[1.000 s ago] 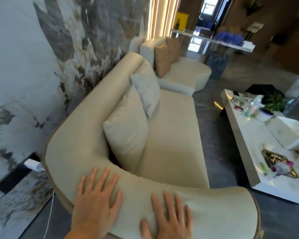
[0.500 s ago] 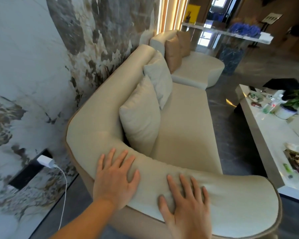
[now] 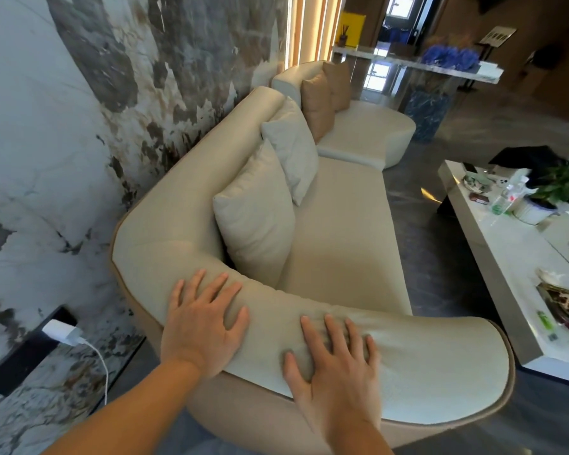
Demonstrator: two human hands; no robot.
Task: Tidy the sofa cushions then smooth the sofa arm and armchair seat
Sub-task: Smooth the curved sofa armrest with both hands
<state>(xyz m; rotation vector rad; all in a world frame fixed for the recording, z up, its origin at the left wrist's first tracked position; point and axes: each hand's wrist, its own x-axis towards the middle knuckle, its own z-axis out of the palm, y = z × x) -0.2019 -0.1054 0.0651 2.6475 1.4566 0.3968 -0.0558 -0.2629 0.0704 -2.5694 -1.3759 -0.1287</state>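
Note:
The cream sofa arm (image 3: 434,359) curves across the bottom of the head view. My left hand (image 3: 204,323) lies flat on it, fingers spread, near the corner where it meets the backrest. My right hand (image 3: 335,366) presses flat on the arm further right, and the fabric wrinkles under its fingers. Two cream cushions lean against the backrest: the near cushion (image 3: 257,215) and the far cushion (image 3: 293,146). Beyond them two tan cushions (image 3: 319,100) stand on the round cream armchair seat (image 3: 372,133).
A marble wall (image 3: 63,126) runs close along the sofa's left, with a white charger and cable (image 3: 63,333) plugged in low. A white coffee table (image 3: 506,257) with bottles, a plant and small items stands to the right. Dark floor lies between.
Both hands have stayed flat on the sofa arm. The view has pulled back and shifted, so the sofa arm and my forearms show more.

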